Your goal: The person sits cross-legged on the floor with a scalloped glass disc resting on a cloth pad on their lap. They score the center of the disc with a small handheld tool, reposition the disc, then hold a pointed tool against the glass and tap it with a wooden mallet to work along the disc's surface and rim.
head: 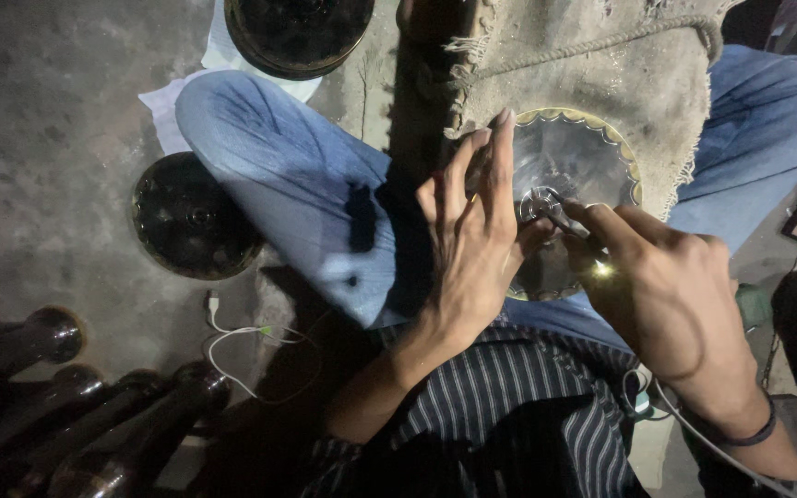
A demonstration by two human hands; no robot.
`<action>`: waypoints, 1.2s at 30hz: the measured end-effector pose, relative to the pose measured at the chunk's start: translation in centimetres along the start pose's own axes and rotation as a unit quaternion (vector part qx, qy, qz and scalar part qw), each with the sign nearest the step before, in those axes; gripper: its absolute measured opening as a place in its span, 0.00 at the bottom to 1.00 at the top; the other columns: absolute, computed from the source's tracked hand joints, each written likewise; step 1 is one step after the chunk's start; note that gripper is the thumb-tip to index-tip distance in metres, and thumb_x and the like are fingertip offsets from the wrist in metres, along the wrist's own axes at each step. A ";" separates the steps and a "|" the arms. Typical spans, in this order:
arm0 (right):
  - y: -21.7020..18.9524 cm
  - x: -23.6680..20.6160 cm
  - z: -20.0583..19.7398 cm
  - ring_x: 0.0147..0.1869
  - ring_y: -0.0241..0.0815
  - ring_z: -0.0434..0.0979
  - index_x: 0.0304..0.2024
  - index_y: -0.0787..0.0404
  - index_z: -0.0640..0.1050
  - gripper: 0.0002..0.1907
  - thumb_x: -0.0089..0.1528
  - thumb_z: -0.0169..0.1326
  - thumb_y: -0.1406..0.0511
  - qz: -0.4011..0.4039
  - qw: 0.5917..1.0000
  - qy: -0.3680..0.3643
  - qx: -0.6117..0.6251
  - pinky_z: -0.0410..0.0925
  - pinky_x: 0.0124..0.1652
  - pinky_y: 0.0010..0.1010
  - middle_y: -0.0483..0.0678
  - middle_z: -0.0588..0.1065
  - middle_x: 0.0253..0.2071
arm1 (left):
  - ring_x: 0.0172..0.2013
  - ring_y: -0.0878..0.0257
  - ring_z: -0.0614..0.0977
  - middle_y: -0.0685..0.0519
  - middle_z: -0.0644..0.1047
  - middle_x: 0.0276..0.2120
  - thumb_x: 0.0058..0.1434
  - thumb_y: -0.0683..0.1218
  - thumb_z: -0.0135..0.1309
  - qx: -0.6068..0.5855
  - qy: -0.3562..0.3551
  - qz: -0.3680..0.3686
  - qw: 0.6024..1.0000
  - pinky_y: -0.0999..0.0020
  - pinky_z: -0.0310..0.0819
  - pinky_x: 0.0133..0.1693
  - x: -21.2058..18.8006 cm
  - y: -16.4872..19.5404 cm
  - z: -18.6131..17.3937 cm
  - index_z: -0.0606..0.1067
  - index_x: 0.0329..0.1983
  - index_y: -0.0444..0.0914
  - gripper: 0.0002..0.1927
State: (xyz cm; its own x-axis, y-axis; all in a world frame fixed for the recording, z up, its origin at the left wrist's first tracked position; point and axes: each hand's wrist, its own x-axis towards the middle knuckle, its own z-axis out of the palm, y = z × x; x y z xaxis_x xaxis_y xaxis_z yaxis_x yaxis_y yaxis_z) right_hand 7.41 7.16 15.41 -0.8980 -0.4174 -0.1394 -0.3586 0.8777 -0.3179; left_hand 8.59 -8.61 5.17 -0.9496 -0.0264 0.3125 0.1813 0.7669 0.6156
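Note:
A round shiny metal plate (583, 152) with a scalloped golden rim lies on a coarse cloth over my lap. My left hand (468, 231) rests flat on the plate's left side, fingers stretched upward and holding it still. My right hand (661, 286) pinches a thin metal tool (560, 217) whose tip touches the small raised circle at the plate's middle. A bright glint shows at my right thumb.
A dark round plate (194, 217) lies on the concrete floor at left, another dark plate (297, 32) at the top. Several dark rounded wooden handles (76, 406) fill the bottom left corner. A white cable (242, 346) lies on the floor. The burlap cloth (601, 65) covers my right knee.

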 end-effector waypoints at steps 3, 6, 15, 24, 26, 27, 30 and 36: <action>-0.2 0.0 0.4 0.26 0.49 0.81 0.57 0.57 0.78 0.24 0.57 0.63 0.69 0.021 0.999 0.000 -0.025 0.72 0.27 0.39 0.50 0.80 0.40 | 0.72 0.56 0.63 0.44 0.78 0.61 0.65 0.65 0.53 0.005 -0.009 -0.002 1.000 0.50 0.54 0.64 0.1 0.1 -0.1 0.45 0.81 0.35 0.52; -0.5 -0.3 0.6 0.26 0.49 0.81 0.60 0.56 0.77 0.30 0.54 0.62 0.71 0.035 0.999 0.004 -0.008 0.73 0.29 0.39 0.50 0.80 0.42 | 0.72 0.56 0.63 0.43 0.77 0.63 0.65 0.64 0.54 0.016 -0.012 -0.002 1.000 0.50 0.53 0.64 0.3 0.2 -0.4 0.45 0.81 0.35 0.52; -0.4 -0.4 0.7 0.30 0.50 0.81 0.58 0.60 0.76 0.31 0.50 0.61 0.70 0.033 0.999 0.007 0.003 0.73 0.30 0.38 0.50 0.80 0.46 | 0.72 0.55 0.63 0.45 0.74 0.65 0.61 0.61 0.60 -0.015 -0.010 -0.003 1.000 0.50 0.54 0.65 0.4 0.4 -1.0 0.45 0.80 0.35 0.54; -0.2 0.9 -0.5 0.30 0.55 0.79 0.48 0.59 0.76 0.15 0.59 0.60 0.65 -0.028 0.998 -0.011 -0.049 0.70 0.27 0.43 0.52 0.78 0.35 | 0.72 0.53 0.63 0.43 0.74 0.64 0.56 0.53 0.69 -0.039 -0.019 0.000 0.999 0.48 0.54 0.64 0.5 0.7 -1.6 0.46 0.79 0.35 0.57; -0.2 0.9 -0.6 0.30 0.55 0.80 0.49 0.59 0.76 0.18 0.57 0.60 0.65 -0.036 0.998 -0.014 -0.048 0.70 0.27 0.43 0.52 0.78 0.35 | 0.71 0.53 0.63 0.43 0.73 0.64 0.57 0.53 0.69 -0.043 -0.017 0.001 0.999 0.48 0.54 0.64 0.5 0.6 -1.6 0.46 0.79 0.35 0.57; -0.2 1.0 -0.6 0.31 0.55 0.80 0.49 0.60 0.75 0.19 0.56 0.61 0.65 -0.041 0.998 -0.015 -0.048 0.70 0.27 0.43 0.52 0.78 0.35 | 0.71 0.53 0.63 0.41 0.73 0.64 0.56 0.53 0.69 -0.038 -0.019 -0.002 0.999 0.48 0.54 0.64 0.5 0.5 -1.5 0.47 0.79 0.35 0.57; -0.1 1.1 -0.3 0.30 0.55 0.80 0.50 0.59 0.76 0.16 0.59 0.60 0.66 -0.028 0.998 -0.016 -0.049 0.71 0.28 0.43 0.52 0.79 0.37 | 0.71 0.53 0.63 0.40 0.72 0.65 0.57 0.52 0.68 -0.014 -0.022 -0.011 1.000 0.50 0.55 0.64 0.5 0.4 -1.2 0.47 0.79 0.35 0.56; 1.1 1.3 0.2 0.25 0.49 0.79 0.51 0.58 0.78 0.17 0.58 0.60 0.65 -0.068 0.997 0.010 -0.038 0.71 0.24 0.39 0.51 0.80 0.35 | 0.73 0.53 0.63 0.45 0.71 0.68 0.60 0.56 0.66 -0.027 0.011 0.012 1.000 0.49 0.55 0.66 0.5 0.3 -1.1 0.47 0.79 0.36 0.54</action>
State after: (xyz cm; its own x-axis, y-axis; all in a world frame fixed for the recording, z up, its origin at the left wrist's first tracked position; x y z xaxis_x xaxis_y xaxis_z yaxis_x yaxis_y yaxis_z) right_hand 5.95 7.53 14.71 -0.8444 -0.5297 -0.0800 -0.4953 0.8288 -0.2602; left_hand 8.48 -9.08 6.28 -0.9390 -0.0231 0.3432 0.2180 0.7317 0.6458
